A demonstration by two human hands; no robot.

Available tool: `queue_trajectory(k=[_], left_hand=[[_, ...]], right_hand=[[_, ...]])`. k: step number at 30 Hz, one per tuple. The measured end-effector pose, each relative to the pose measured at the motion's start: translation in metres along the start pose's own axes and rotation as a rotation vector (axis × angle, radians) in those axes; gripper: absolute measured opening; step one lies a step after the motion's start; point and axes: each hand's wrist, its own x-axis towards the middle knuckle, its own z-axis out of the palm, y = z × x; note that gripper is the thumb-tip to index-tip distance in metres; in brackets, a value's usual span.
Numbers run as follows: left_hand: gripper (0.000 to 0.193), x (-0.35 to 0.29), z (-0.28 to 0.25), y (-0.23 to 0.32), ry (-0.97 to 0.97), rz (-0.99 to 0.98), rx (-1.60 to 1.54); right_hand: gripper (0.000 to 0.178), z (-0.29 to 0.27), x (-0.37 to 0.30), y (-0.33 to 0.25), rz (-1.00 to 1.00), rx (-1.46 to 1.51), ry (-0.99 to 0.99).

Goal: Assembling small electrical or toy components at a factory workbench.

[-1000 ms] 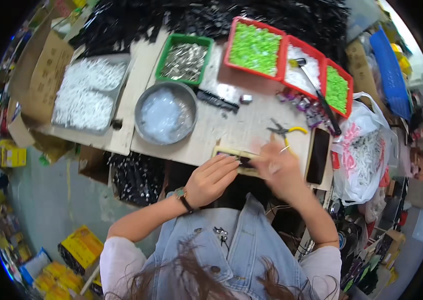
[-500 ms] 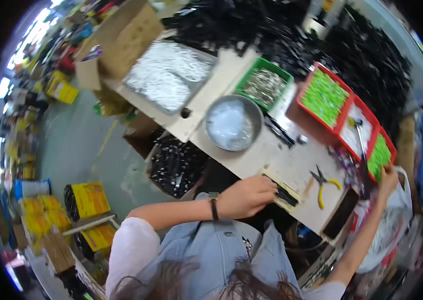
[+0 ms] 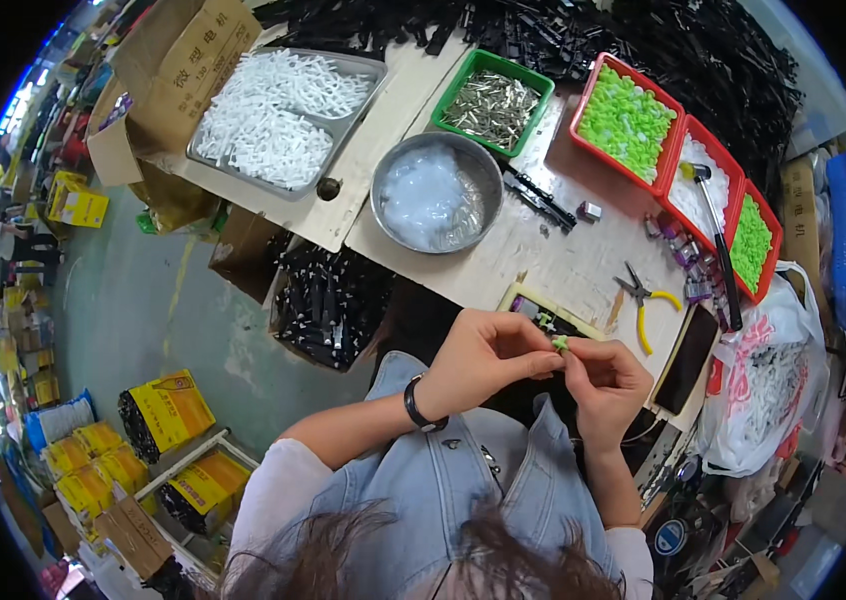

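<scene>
Above my lap, at the table's near edge, my two hands meet fingertip to fingertip. Between them shows a small light-green plastic part [image 3: 560,343]. My right hand [image 3: 607,388] pinches it with thumb and forefinger. My left hand [image 3: 491,362] is closed too, its thumb and forefinger at the part's left side; anything else within its fingers is hidden. Just beyond my fingers a cream-coloured holder [image 3: 588,328] lies on the table, partly covered by my hands, with dark and small metallic pieces in it. Yellow-handled pliers [image 3: 647,303] lie open to its right.
Red bins hold green parts [image 3: 627,125] and white parts [image 3: 695,187]; a hammer [image 3: 713,215] lies across them. A steel bowl [image 3: 379,190], a green tray of metal pins [image 3: 491,105] and a tray of white parts [image 3: 273,115] stand leftward. A phone-like dark slab [image 3: 686,360] lies right.
My right hand has come from the far-right bin of green parts to my left hand, bringing a green part. The left hand has lifted off the cream holder. The view has shifted slightly.
</scene>
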Motion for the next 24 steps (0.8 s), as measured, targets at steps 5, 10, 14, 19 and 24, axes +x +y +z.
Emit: queue_trajectory(k=[5,10,14,19,24], left_hand=[[0.009,-0.003,-0.014,0.001,-0.08,-0.027,-0.096],[0.018,-0.008,-0.016,-0.01,-0.104,-0.08,-0.295],[0.028,-0.011,-0.011,-0.018,-0.063,-0.062,-0.39],[0.033,-0.006,-0.005,-0.02,0.116,0.208,0.528],[0.05,0.008,-0.017,-0.04,-0.002,0.782,1.333]], right_hand=[[0.016,0.01,-0.005,0.006,-0.16,-0.137,0.013],[0.02,0.006,-0.001,0.009,-0.539,-0.455,-0.094],[0.016,-0.002,-0.01,0.018,-0.434,-0.427,-0.108],[0.016,-0.019,0.001,0.018,-0.326,-0.653,-0.119],[0.016,-0.033,0.019,0.041,-0.296,-0.697,-0.084]])
